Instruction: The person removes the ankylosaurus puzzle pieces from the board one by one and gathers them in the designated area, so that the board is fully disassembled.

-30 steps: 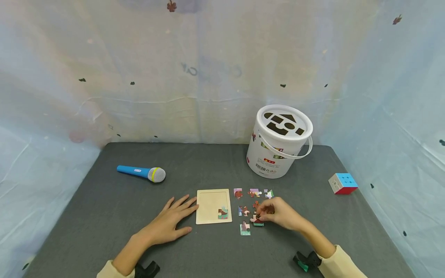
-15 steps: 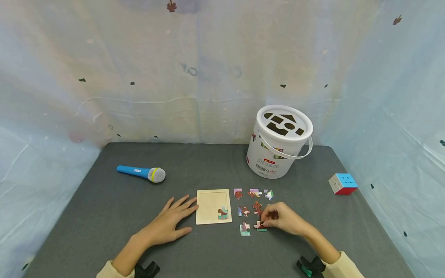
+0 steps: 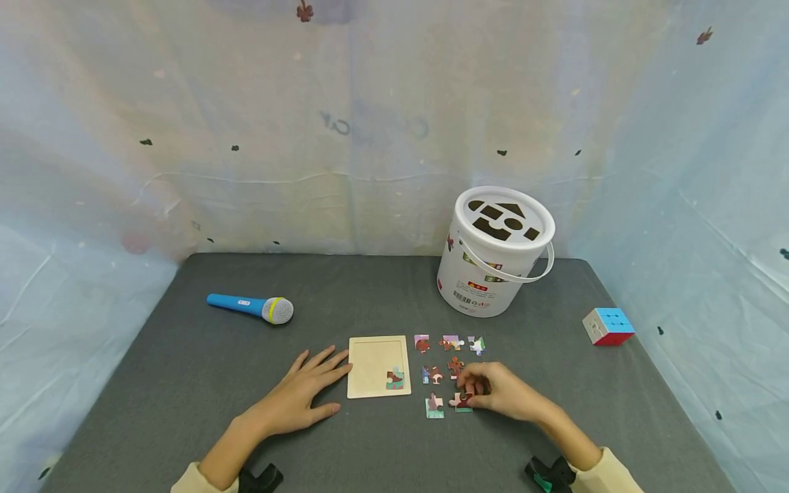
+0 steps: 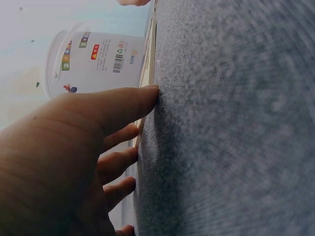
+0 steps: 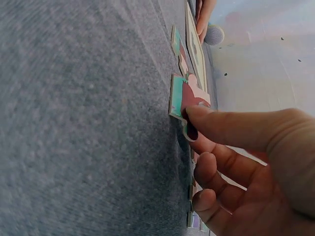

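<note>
My right hand (image 3: 502,392) pinches a jigsaw puzzle piece (image 5: 178,93) between thumb and index finger. The piece is dark red and pink with a teal edge, and in the right wrist view it stands close over the grey cloth, partly covered by the thumb. My left hand (image 3: 297,398) lies palm down with fingers spread, its fingertips at the left edge of a wooden puzzle board (image 3: 372,366). One brown-and-teal piece (image 3: 395,378) lies in the board's lower right corner. Beside the held piece is another teal-edged piece (image 3: 434,405).
Several other loose pieces (image 3: 452,342) lie in rows right of the board. A white lidded bucket (image 3: 493,260) with shape holes stands behind them. A blue toy microphone (image 3: 246,305) lies at the left, and a cube puzzle (image 3: 608,326) sits near the right table edge.
My right hand has brought the pinched piece slightly toward me and to the right, uncovering the brown piece behind it. The left hand and the board have stayed put.
</note>
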A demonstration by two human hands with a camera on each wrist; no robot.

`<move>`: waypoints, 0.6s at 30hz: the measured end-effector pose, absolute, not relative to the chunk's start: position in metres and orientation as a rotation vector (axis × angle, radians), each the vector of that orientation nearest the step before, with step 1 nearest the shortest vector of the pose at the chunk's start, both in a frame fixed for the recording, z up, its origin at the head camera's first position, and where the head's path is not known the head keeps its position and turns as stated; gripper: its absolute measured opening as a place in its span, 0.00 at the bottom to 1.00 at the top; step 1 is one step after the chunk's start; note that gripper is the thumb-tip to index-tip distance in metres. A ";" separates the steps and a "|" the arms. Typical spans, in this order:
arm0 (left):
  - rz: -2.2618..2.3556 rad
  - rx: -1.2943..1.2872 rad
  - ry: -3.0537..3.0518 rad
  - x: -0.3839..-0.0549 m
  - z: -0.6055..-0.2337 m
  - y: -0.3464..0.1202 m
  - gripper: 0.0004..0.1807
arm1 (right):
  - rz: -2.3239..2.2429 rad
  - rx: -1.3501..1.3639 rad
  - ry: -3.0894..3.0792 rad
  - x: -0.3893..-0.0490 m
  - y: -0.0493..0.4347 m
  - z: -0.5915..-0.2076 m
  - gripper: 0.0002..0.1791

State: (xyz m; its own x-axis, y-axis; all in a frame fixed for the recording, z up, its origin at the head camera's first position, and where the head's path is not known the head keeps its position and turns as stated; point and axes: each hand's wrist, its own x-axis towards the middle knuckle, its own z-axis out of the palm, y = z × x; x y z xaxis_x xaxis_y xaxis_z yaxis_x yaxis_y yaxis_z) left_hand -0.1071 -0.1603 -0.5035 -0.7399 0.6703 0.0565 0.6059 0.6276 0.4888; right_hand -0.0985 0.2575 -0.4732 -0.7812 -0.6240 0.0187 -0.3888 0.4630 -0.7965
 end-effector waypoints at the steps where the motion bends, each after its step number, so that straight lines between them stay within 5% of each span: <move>1: 0.742 1.070 2.715 -0.107 -0.503 -0.160 0.40 | -1.215 -0.883 2.443 -0.099 0.257 -0.473 0.14; 8: 0.738 1.071 2.724 -0.107 -0.503 -0.161 0.40 | -1.108 -0.980 2.552 -0.096 0.256 -0.473 0.22; 18: 0.745 1.083 2.715 -0.106 -0.503 -0.160 0.40 | -0.943 -1.032 2.718 -0.089 0.256 -0.475 0.18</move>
State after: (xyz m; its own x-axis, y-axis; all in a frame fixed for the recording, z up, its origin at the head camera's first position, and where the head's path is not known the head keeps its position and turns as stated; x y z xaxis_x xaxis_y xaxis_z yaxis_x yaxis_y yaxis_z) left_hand -0.1064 -0.1601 -0.5031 -0.7352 0.6748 0.0643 0.6132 0.6215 0.4876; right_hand -0.0888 0.2556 -0.4751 -0.7689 -0.6255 0.1325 -0.5732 0.5824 -0.5764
